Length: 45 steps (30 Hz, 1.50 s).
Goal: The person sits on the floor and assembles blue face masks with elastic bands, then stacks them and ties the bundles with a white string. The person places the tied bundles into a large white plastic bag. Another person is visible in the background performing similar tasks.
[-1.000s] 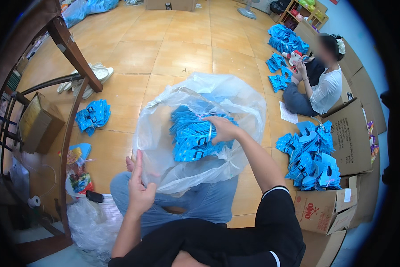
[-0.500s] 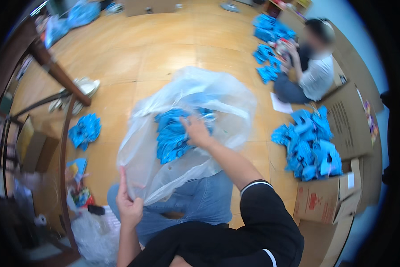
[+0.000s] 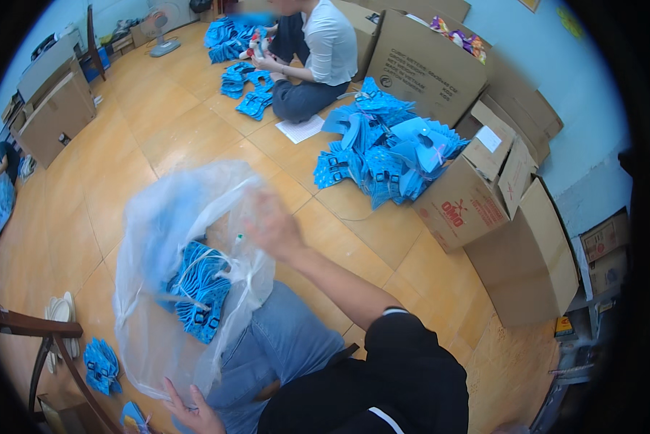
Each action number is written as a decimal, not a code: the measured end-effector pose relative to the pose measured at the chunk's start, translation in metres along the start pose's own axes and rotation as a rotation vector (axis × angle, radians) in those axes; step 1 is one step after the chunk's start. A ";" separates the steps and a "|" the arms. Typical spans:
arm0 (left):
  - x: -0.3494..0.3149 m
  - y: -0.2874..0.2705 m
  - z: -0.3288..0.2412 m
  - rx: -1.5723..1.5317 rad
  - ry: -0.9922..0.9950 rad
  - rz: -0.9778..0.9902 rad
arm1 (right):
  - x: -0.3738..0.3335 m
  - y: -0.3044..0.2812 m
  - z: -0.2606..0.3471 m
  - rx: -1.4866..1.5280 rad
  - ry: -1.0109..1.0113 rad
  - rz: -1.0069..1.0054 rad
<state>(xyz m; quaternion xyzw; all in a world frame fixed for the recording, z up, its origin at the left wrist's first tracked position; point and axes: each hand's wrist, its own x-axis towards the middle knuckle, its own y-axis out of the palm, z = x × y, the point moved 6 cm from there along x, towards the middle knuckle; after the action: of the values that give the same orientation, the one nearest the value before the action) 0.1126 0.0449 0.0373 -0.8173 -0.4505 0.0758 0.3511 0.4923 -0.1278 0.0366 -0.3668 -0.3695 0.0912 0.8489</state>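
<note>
Head view: left hand (image 3: 198, 416) with palm up and fingers spread, at the near edge of the translucent bag (image 3: 138, 311); apparently propping the film rather than clasping it, perhaps to stop the edge folding inward. Just ahead of left hand, inside the bag: fanned blue bundle (image 3: 202, 289), crossed by white ties (image 3: 229, 270), presumably to keep the stacked pieces together. Farther ahead, behind film: blue mass (image 3: 172, 228), too blurred to identify. Ahead and right of it, near the bag's right rim: right hand (image 3: 271, 226), blurred; open or closed, cannot tell. Left of left hand, on the floor: small blue bundle (image 3: 102, 367), apart from the bag. Ahead-right of right hand: large blue heap (image 3: 390, 148), seemingly grouped for counting or easy access; beside it, opened carton (image 3: 455, 210). Beyond: paper sheet (image 3: 301, 129), then seated co-worker (image 3: 331, 43). Farthest, ahead-left of right hand: fan (image 3: 164, 45)
</note>
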 end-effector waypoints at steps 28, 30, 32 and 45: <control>0.111 0.021 -0.045 -0.177 -0.292 0.264 | -0.455 -0.138 -0.272 -0.392 0.607 0.367; 0.123 0.037 -0.053 -0.048 -0.270 0.288 | -0.457 -0.138 -0.274 -0.386 0.632 0.383; 0.135 0.062 -0.063 0.007 -0.262 0.353 | -0.456 -0.139 -0.273 -0.391 0.643 0.401; 0.074 0.035 -0.023 0.367 0.127 0.059 | -0.445 -0.138 -0.271 -0.455 0.677 0.527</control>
<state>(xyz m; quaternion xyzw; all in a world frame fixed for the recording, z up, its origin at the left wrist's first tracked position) 0.1895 0.0790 0.0464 -0.7555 -0.3820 0.1153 0.5196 0.3480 -0.5666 -0.2418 -0.6333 0.0225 0.0953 0.7677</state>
